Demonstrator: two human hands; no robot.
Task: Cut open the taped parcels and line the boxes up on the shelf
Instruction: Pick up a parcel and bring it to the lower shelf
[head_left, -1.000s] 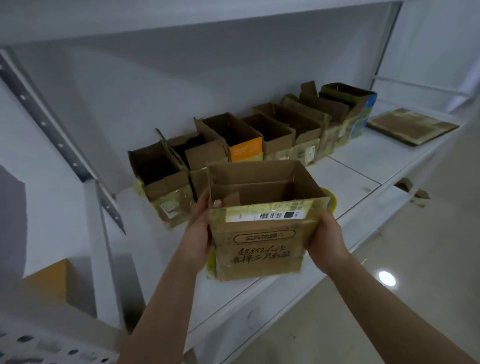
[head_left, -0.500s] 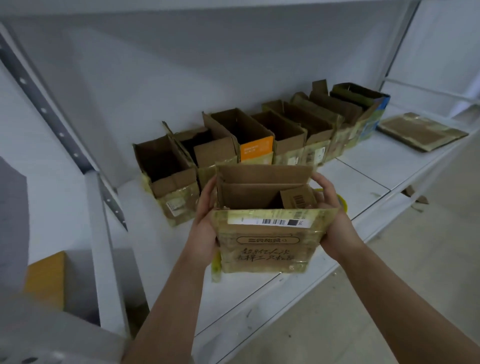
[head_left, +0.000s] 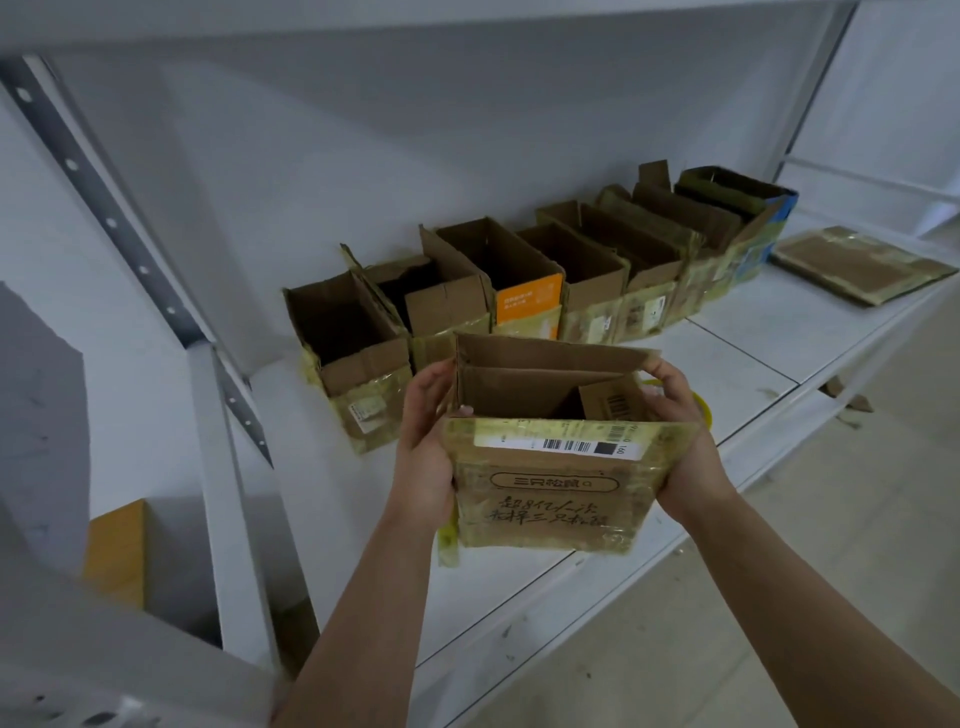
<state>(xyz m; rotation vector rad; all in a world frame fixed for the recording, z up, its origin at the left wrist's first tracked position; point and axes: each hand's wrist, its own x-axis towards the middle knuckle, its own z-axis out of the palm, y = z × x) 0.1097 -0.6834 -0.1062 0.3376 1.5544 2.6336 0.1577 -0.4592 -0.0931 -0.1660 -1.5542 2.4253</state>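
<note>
Both hands have shifted up the open box (head_left: 550, 488); left hand (head_left: 423, 452) and right hand (head_left: 683, 447) grip its sides, barcode label (head_left: 558, 446) between them.

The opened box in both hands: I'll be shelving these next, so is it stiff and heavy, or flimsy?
The opened box is probably light: it looks empty inside. Likely somewhat flimsy, since its flaps hang loose. The left hand and right hand grip opposite sides, suggesting it wants support.
</note>
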